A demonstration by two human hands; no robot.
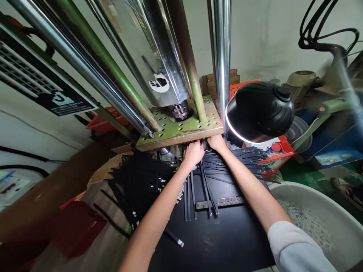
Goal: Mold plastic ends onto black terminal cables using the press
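My left hand (194, 152) is at the front edge of the green press plate (181, 130), its fingers curled closed. What lies inside them is hidden. Just right of it, my right hand (216, 142) reaches in under the plate's edge, and its fingertips are out of sight. Several flat black cables (205, 185) run down from between and below my hands onto the black table (204, 241). A slotted metal bar (221, 203) lies on the table with some cable ends across it. To the left is a large heap of black cables with silvery ends (138, 181); to the right, another bundle of cables (241, 160).
A black lamp (261, 113) with a lit rim hangs right of the press. The press's metal columns (220, 56) rise above the plate. A large white tub (346, 223) holding pale plastic bits stands at the lower right. Behind the lamp is a red-edged box (283, 149).
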